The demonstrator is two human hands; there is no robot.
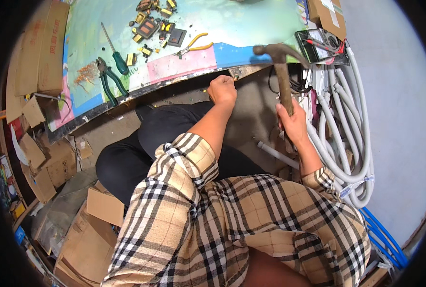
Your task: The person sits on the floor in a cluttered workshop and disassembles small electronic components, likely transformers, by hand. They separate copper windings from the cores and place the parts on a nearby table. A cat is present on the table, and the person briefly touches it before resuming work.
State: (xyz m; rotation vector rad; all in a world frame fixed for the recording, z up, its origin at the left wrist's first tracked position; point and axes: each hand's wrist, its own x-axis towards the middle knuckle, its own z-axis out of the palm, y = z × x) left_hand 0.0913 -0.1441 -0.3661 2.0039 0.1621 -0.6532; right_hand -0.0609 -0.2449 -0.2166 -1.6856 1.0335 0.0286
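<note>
Left hand: my left hand is pressed up against the near edge of the table, fingers pinched together on something small there; I cannot tell what it is, it is too tiny to make out.
Right hand: my right hand is clamped tight around the wooden handle of the hammer.
Hammer: it stands nearly upright above my right fist, its rusty head up by the table edge, pointing left toward my left hand, just beside and slightly higher than those pinched fingers.
Gap between hands: left hand sits to the left of the hammer handle, near it but not touching.
On the table: a green-handled screwdriver and green pliers lie to the left, yellow-handled pliers and a scatter of small yellow and black parts further back.
To my right: a bundle of grey hoses hangs coiled beside my right forearm.
To my left: cardboard boxes piled on the floor.
</note>
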